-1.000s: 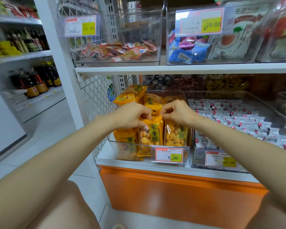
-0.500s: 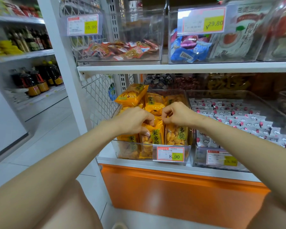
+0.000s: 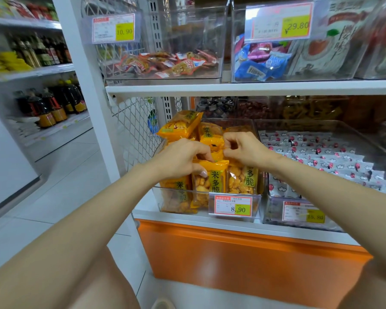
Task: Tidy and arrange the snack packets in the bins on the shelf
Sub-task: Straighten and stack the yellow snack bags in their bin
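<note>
At the centre of the frame, the top edge of an upright orange snack packet (image 3: 212,182) is pinched by the left hand (image 3: 181,159), thumb laid on its front, so that grip is clamped on it. The neighbouring orange packet (image 3: 241,179), just to the right, is pinched at its top by the right hand (image 3: 243,150), that grip likewise clamped. Both packets are stood at the front of a clear bin (image 3: 176,190) on the lower shelf (image 3: 187,216), behind a price tag (image 3: 234,205).

Light: bright, even, soft shadows
Glare: pale sheen on clear bins (image 3: 187,30)
Blur: left shelves (image 3: 31,73) smeared
Distortion: wide-angle bending at edges
</note>
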